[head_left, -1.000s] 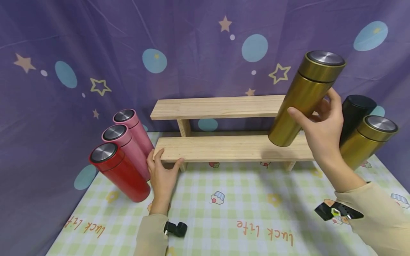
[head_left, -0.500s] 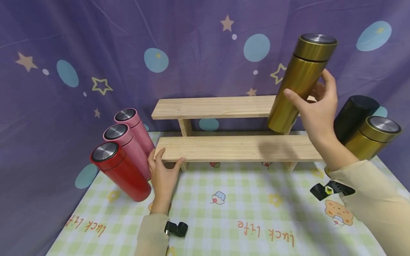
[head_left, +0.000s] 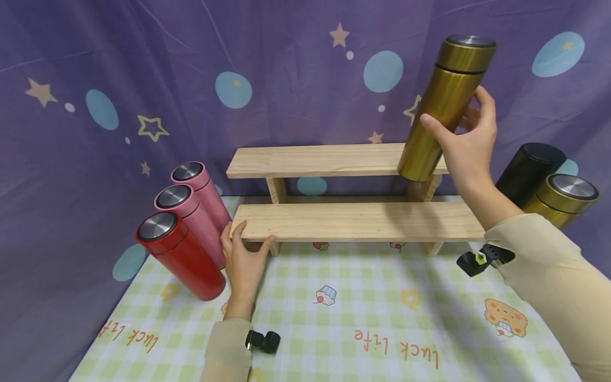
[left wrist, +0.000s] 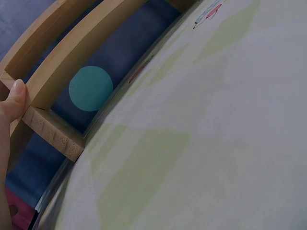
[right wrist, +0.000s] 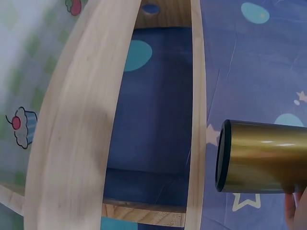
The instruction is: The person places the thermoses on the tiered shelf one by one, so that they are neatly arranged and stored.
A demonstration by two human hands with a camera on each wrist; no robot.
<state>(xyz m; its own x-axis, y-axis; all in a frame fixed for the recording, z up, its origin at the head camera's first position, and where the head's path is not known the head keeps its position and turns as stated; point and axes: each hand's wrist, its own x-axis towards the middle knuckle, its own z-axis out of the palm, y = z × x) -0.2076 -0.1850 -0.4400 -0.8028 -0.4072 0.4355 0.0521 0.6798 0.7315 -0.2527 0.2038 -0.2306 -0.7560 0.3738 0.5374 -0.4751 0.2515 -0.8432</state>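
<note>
My right hand (head_left: 470, 143) grips a gold thermos flask (head_left: 446, 109) round its middle, thumb in front. The flask leans, lid up and to the right, in the air by the right end of the upper board. In the right wrist view the flask's dark-rimmed base (right wrist: 223, 155) is apart from the board's edge. A two-step wooden shelf (head_left: 353, 222) stands in the middle. At the left end of its lower board, my left hand (head_left: 243, 265) holds the corner, fingers over the end. In the left wrist view the thumb (left wrist: 17, 98) presses the board's front edge.
Left of the shelf stand a red flask (head_left: 183, 257) and two pink flasks (head_left: 193, 225), close to my left hand. On the right, partly behind my right arm, are a black flask (head_left: 530, 172) and another gold flask (head_left: 563, 196). A checked cloth (head_left: 367, 318) covers the table.
My right hand has raised the gold flask, and its base has gone from over the lower board up to the upper board. The left hand stays in place.
</note>
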